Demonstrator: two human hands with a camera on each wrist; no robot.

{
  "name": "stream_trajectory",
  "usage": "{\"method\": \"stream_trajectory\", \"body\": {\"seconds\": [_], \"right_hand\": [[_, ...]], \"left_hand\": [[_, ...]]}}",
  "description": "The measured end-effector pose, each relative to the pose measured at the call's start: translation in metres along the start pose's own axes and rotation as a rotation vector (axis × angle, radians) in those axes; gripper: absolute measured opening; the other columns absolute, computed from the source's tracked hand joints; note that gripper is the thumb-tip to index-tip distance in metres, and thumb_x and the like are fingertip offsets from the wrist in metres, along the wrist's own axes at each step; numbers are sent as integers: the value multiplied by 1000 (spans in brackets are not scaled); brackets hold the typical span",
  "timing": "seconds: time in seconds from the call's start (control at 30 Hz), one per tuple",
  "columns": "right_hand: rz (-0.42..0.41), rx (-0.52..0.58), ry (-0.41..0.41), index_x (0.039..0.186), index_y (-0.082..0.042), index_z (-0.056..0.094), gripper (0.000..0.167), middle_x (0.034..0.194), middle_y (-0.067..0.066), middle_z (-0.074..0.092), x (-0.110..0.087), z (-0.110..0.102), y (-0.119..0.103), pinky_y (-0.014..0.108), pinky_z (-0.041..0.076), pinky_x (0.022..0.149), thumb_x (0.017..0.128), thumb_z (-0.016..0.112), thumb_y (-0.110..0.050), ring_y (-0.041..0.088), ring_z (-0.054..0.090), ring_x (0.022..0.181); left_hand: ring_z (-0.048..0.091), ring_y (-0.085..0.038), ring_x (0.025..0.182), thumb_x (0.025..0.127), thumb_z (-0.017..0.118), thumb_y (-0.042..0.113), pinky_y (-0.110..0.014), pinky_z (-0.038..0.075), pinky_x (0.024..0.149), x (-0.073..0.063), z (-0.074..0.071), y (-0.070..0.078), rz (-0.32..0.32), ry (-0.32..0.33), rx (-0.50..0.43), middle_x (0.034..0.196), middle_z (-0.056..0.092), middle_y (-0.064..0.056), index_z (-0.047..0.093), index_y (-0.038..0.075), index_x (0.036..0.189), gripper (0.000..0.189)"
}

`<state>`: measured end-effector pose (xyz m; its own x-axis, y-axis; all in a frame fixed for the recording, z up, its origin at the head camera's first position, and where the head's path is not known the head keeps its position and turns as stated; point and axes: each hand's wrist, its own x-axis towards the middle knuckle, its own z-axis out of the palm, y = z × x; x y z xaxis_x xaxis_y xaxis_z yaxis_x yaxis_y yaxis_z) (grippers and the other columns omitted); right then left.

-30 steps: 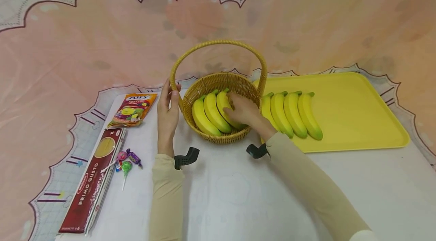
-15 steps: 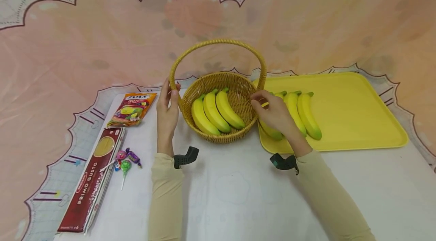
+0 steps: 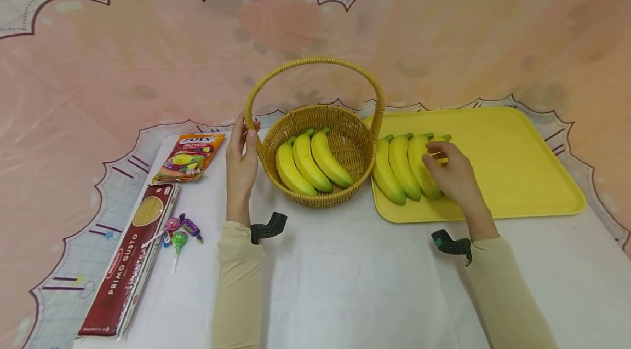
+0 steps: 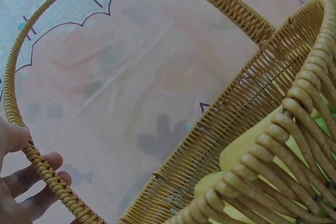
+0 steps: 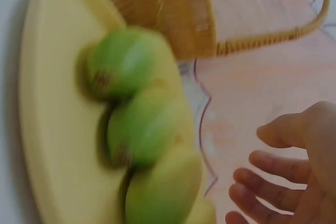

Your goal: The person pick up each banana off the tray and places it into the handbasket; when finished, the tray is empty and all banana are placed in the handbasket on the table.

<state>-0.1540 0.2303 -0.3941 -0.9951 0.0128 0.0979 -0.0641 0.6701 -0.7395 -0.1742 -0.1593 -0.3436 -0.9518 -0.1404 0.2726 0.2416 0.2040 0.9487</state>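
My left hand [image 3: 241, 165] grips the handle of a wicker basket [image 3: 320, 202] low on its left side. In the left wrist view the thumb lies on one side of the handle [image 4: 44, 174] and the fingers show on the other. Three yellow bananas with green tips [image 3: 307, 162] lie side by side in the left part of the basket. My right hand [image 3: 455, 176] hovers over the rightmost banana [image 3: 442, 137] on the yellow tray, partly covering it. Its fingers are loosely bent, apart from the thumb, holding nothing. Several bananas [image 5: 142, 124] lie in a row there.
The yellow tray [image 3: 522, 168] stands right of the basket, close to it. At the left lie an orange candy bag [image 3: 187, 158], a long red spaghetti pack [image 3: 129, 261], a green lollipop [image 3: 179, 239] and a purple wrapped candy [image 3: 191, 227]. A patterned cloth [image 3: 197, 64] rises behind the table.
My right hand has come out of the basket, leaving the third banana there, and has moved right over the tray's bananas. The left hand has stayed at the handle.
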Motion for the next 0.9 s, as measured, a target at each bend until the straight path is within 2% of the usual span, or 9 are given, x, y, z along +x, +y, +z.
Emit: {"method": "stream_trajectory", "body": {"seconds": [0.2,0.3,0.47,0.57,0.67,0.8,0.9], "right_hand": [[40,-117,-43,139,9,36,56,133,33,39,-5,-10,25,61,35,95,97,48,-27,47,41,119],[50,-122,-70,141,11,30,62,133,36,37,-6,-12,36,61,37,95,96,48,-29,50,42,118],[133,-104,-144,145,8,23,71,136,34,39,-8,-16,49,61,37,97,97,45,-39,49,41,121],[184,-73,-190,147,5,23,75,140,33,37,-10,-18,50,60,36,99,97,44,-46,48,39,125],[199,-47,-209,148,2,23,76,141,31,37,-13,-19,47,59,37,99,96,44,-49,47,38,125],[186,-39,-192,148,-2,25,74,140,29,39,-21,-22,41,59,39,96,95,45,-49,46,39,124],[158,-35,-193,149,-4,25,73,138,28,40,-28,-25,33,59,40,94,95,47,-49,46,41,122]], "left_hand": [[47,-26,130,101,40,14,-38,33,112,1,1,2,8,-2,-5,134,51,-21,30,9,148,48],[46,-27,130,102,40,15,-39,33,112,1,2,0,4,-1,-18,135,51,-22,30,11,148,48],[45,-29,131,102,40,17,-39,33,112,1,2,-1,-2,-11,-21,136,51,-21,30,12,148,48],[45,-26,132,101,41,17,-39,32,113,1,1,-2,-3,-7,-16,136,51,-20,30,13,148,48],[46,-22,131,101,42,19,-38,30,114,3,-2,-11,-3,1,-20,136,52,-18,31,16,148,48],[48,-18,129,100,44,25,-37,32,113,8,-2,-25,12,10,-16,135,54,-13,33,24,147,48],[49,-18,128,100,44,27,-37,32,113,9,0,-29,34,17,-12,134,55,-12,35,26,146,46]]}}
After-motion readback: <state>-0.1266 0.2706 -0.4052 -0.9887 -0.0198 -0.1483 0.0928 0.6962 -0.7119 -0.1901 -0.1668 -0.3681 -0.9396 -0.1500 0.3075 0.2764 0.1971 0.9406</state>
